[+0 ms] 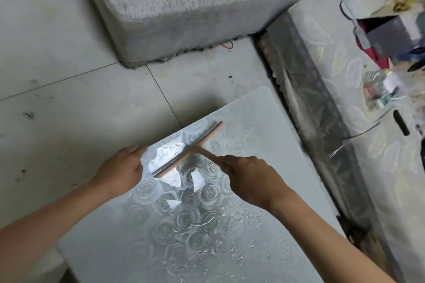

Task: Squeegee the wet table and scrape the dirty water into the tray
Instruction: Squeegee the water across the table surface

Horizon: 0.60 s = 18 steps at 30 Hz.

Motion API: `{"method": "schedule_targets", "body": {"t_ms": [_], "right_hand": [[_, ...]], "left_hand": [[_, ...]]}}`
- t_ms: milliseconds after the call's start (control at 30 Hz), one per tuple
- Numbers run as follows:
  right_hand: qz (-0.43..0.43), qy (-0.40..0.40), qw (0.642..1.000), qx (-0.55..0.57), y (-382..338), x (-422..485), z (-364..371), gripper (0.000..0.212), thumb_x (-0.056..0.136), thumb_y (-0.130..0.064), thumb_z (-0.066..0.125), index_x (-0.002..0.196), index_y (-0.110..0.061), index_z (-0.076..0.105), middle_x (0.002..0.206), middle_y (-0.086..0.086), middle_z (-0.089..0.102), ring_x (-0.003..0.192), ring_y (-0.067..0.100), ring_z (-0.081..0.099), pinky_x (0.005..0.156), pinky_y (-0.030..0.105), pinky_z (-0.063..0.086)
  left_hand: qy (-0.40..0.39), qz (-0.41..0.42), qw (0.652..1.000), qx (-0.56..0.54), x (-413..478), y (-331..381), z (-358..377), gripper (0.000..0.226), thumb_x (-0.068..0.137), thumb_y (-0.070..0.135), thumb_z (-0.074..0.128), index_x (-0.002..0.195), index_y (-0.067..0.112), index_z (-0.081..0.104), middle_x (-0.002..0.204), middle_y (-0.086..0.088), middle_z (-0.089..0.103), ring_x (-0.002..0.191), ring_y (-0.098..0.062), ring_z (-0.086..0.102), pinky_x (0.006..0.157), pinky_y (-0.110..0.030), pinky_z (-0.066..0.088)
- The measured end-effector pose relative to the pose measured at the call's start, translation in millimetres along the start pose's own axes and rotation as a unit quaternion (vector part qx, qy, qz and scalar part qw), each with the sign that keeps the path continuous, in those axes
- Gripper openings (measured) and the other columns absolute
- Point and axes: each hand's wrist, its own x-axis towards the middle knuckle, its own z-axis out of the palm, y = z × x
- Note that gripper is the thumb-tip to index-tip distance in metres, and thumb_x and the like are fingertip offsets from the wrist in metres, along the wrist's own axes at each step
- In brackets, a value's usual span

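Observation:
A small table [257, 122] with a rose-patterned top stands low in the middle, with water drops and streaks across its near half. A peach squeegee [195, 148] lies with its blade slanted across the top near the left edge, and a shiny pool of water [167, 154] sits just left of the blade. My right hand [250, 179] grips the squeegee's handle. My left hand [119, 172] is curled over the table's left edge beside the pooled water; anything under its fingers is hidden. No tray shows in view.
Grey tiled floor [69, 103] spreads to the left. A grey upholstered block [184, 7] stands behind the table, with pliers and small items on it. A cloth-covered surface [379, 145] with boxes and clutter runs along the right, close to the table.

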Motion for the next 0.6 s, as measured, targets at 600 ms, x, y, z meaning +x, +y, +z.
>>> {"method": "schedule_targets", "body": {"t_ms": [600], "right_hand": [[-0.031,0.035,0.999,0.028,-75,-45,65,0.049,0.099,-0.023,0.035,0.137,-0.052,0.023,0.090,0.008,0.061,0.081,0.032,0.059,0.066,0.034,0.043]], "left_hand": [[0.028,-0.050,0.998,0.028,-66,-66,7,0.045,0.094,0.015,0.041,0.139,0.009,0.045,0.138,-0.005,0.048,0.127,-0.023,0.044,0.098,-0.034,0.041]]}}
